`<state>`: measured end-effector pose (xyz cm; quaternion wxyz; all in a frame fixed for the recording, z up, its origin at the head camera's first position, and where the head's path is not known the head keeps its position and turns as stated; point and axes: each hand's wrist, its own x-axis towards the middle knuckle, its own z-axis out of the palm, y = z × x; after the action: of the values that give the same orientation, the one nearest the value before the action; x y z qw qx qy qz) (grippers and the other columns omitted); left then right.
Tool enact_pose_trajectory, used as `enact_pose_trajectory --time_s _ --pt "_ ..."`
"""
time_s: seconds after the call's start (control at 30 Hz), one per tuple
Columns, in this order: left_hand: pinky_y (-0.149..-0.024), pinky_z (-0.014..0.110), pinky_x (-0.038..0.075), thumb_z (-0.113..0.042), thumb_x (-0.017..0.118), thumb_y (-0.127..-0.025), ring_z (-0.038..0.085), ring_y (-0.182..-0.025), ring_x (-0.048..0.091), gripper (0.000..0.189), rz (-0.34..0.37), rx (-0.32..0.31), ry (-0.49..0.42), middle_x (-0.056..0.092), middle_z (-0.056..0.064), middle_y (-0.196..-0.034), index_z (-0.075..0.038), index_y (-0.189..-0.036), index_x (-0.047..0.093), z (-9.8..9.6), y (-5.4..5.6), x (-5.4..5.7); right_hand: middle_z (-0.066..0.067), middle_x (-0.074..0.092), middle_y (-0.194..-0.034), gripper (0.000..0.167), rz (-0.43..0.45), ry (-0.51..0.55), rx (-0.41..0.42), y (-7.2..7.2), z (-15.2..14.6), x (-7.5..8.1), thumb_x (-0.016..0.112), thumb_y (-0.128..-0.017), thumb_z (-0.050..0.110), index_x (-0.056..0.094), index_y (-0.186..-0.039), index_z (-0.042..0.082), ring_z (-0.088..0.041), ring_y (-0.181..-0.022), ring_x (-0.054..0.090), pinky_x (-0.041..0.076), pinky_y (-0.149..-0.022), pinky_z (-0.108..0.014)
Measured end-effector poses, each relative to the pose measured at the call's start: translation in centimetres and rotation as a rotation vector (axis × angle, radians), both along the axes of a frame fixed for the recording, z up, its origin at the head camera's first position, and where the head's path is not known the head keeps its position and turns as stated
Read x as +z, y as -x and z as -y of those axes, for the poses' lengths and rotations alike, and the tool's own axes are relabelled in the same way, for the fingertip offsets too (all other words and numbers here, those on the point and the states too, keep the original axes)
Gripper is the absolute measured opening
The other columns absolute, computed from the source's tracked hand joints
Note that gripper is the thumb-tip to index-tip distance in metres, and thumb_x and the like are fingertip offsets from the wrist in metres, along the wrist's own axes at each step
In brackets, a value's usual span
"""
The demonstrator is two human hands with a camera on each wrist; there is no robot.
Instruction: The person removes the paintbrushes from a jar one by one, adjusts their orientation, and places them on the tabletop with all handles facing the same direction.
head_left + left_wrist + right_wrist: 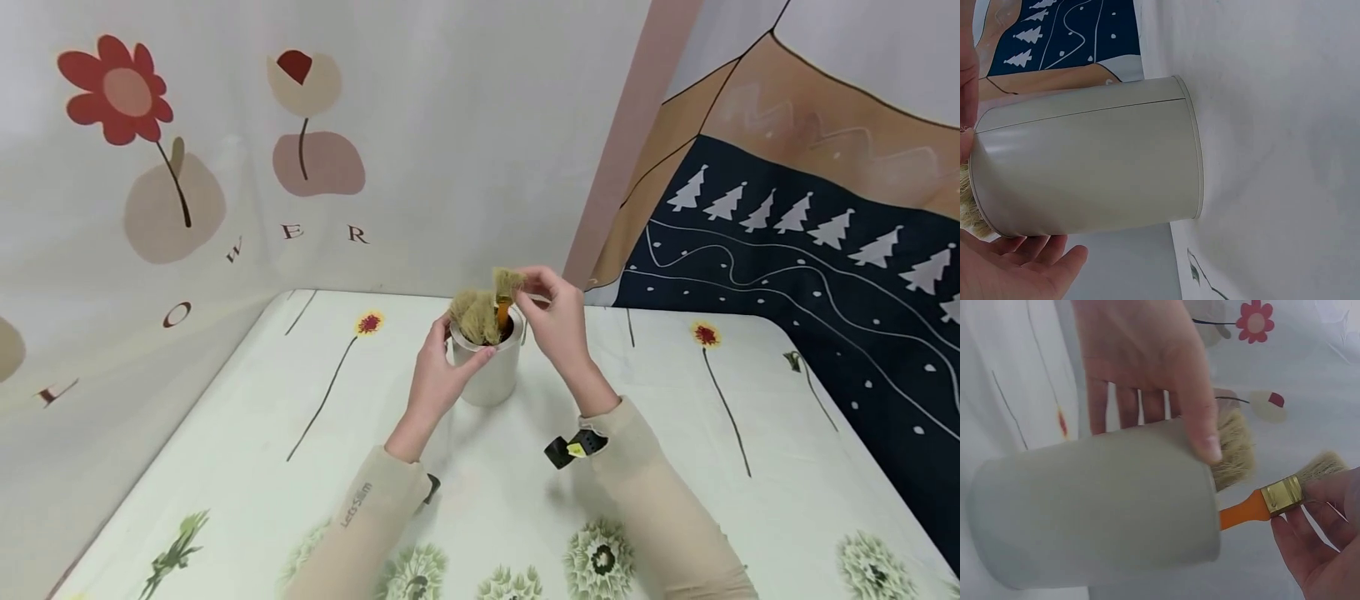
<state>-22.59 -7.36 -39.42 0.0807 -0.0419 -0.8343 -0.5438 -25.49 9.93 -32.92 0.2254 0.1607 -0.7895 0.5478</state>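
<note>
A pale grey cylindrical holder [486,379] stands on the table, its rim at the top. My left hand [435,377] grips it near the rim; in the right wrist view the thumb [1200,425] lies on the near side and the fingers reach to the far side. My right hand [557,321] pinches a paintbrush [1282,495] near its brass-coloured ferrule and pale bristles. The brush's orange handle points down, its lower end hidden inside the holder. Beside it, other pale bristle heads [472,315] stick up out of the holder.
A white cloth [247,492] printed with flowers covers the table. Behind hangs a pale curtain [465,150] with flower prints and letters, and a dark blue cloth with white trees [795,250] hangs at the right. Black straps [573,448] sit at the wrists.
</note>
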Motion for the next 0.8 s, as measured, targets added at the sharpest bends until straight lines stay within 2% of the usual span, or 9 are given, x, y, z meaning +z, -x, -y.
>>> enact_pose_trajectory --time_s 0.2,0.33,0.47,0.6,0.8 --pt "-0.121 0.052 0.032 -0.045 0.074 -0.088 0.033 -0.146 0.038 0.089 0.005 0.004 0.006 0.037 0.013 -0.159 -0.008 -0.155 0.029 0.0 0.1 -0.1 -0.017 0.071 -0.107 0.019 -0.036 0.013 -0.004 0.3 -0.5 1.7 0.067 -0.094 0.007 0.069 -0.113 0.002 -0.028 -0.102 0.071 0.061 -0.088 -0.043" --pt "-0.121 0.053 0.032 -0.045 0.074 -0.087 0.033 -0.146 0.038 0.089 0.011 0.009 0.008 0.037 0.012 -0.159 -0.008 -0.155 0.029 -0.1 0.1 -0.1 -0.016 0.071 -0.107 0.022 -0.069 0.044 0.0 0.5 -0.9 2.7 0.068 -0.094 0.008 0.068 -0.115 0.002 -0.023 -0.098 0.071 0.061 -0.082 -0.029" --pt "-0.121 0.053 0.032 -0.046 0.074 -0.087 0.033 -0.146 0.037 0.09 0.019 0.011 0.003 0.037 0.013 -0.159 -0.008 -0.155 0.029 -0.1 0.1 0.0 -0.017 0.07 -0.108 0.027 -0.085 0.1 0.024 0.9 -1.3 3.6 0.068 -0.093 0.005 0.066 -0.119 0.001 -0.011 -0.091 0.07 0.059 -0.077 -0.017" --pt "-0.121 0.053 0.032 -0.045 0.075 -0.087 0.033 -0.147 0.037 0.09 0.02 0.011 -0.003 0.037 0.013 -0.159 -0.008 -0.155 0.029 -0.1 0.0 0.0 -0.019 0.07 -0.108 0.03 -0.095 0.145 0.045 1.3 -1.8 4.3 0.068 -0.092 0.003 0.063 -0.122 -0.001 -0.001 -0.086 0.067 0.059 -0.075 -0.017" --pt "-0.121 0.052 0.032 -0.045 0.075 -0.087 0.032 -0.147 0.037 0.09 0.015 0.012 -0.004 0.037 0.013 -0.159 -0.009 -0.155 0.029 -0.1 -0.1 -0.1 -0.019 0.069 -0.111 0.033 -0.094 0.172 0.048 1.9 -2.5 4.8 0.068 -0.092 0.002 0.06 -0.125 -0.001 -0.002 -0.086 0.068 0.06 -0.077 -0.018"
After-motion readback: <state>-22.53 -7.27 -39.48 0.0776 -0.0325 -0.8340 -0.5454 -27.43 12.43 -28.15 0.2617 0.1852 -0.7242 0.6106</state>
